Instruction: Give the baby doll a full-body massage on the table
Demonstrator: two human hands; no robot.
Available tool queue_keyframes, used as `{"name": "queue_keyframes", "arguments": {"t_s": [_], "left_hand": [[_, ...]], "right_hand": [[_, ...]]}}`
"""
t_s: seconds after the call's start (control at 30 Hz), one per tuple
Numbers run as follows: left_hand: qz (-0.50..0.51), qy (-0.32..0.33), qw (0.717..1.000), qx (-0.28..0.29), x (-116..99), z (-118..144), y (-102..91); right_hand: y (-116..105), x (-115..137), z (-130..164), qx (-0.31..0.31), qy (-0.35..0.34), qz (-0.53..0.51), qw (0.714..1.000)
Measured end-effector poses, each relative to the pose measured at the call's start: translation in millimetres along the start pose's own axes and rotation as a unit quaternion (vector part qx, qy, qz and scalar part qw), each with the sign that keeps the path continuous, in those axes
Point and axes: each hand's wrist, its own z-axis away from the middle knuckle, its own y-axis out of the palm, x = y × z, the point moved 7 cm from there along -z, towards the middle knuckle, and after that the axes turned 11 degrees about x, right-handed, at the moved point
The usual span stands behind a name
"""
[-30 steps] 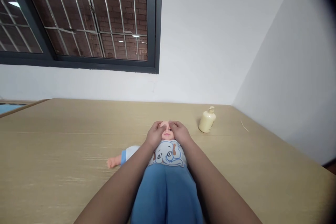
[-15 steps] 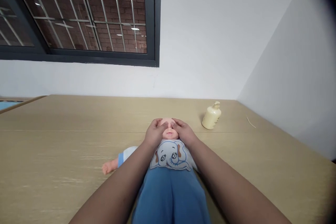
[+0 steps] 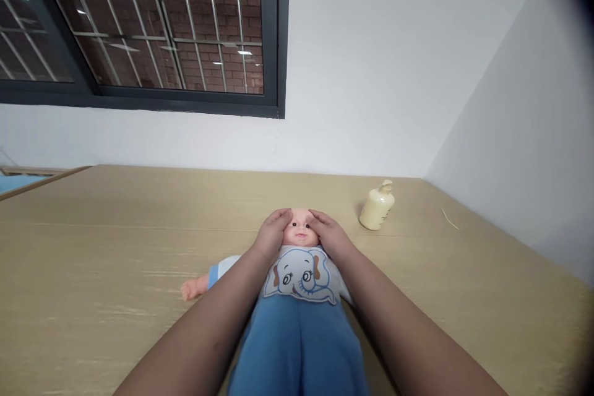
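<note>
Beyond the tan table (image 3: 116, 322), upper left, is a barred window (image 3: 148, 31). Curved fingers of the left hand (image 3: 273, 232) hold a face-up doll (image 3: 299, 309), mid-table, by its head; the right hand (image 3: 331, 236) clasps the other side, beside a cream pump bottle (image 3: 377, 208).

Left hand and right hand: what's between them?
The doll's head, face up, with the left hand and right hand against its sides. It shows in the head-camera view.

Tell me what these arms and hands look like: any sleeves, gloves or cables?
They are a person's. The left arm and right arm show no sleeves or cables; the left hand and right hand wear no gloves.
</note>
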Motion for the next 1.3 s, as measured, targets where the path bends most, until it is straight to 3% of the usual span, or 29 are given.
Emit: {"name": "queue_keyframes", "arguments": {"t_s": [0.23, 0.43, 0.63, 0.77, 0.93, 1.07, 1.3], "left_hand": [[-0.024, -0.018, 1.0, 0.0, -1.7, 3.2, 3.2], [0.004, -0.024, 1.0, 0.01, 4.7, -1.9, 1.5], [0.036, -0.026, 0.999, 0.008, 9.1, -4.2, -6.5], [0.038, -0.024, 0.999, 0.002, 8.3, -3.4, -7.3], [0.016, -0.025, 1.0, 0.003, -0.7, 2.2, 2.4], [-0.013, -0.034, 0.999, -0.005, -5.9, 6.0, 6.3], [-0.008, -0.034, 0.999, 0.004, -4.1, 5.0, 7.4]], "right_hand": [[2.2, 1.6, -3.5, -0.005, 0.024, 0.045, 0.999], [3.8, -2.4, -7.2, 0.018, 0.018, -0.022, 0.999], [6.1, -4.5, 2.4, 0.047, 0.086, -0.13, 0.987], [8.8, -1.3, 5.7, 0.067, 0.088, -0.159, 0.981], [7.0, 3.9, 0.3, 0.044, 0.023, -0.06, 0.997], [3.6, 3.3, -3.3, 0.017, 0.017, 0.015, 1.0], [4.4, 0.8, -5.1, 0.025, 0.039, -0.012, 0.999]]}}
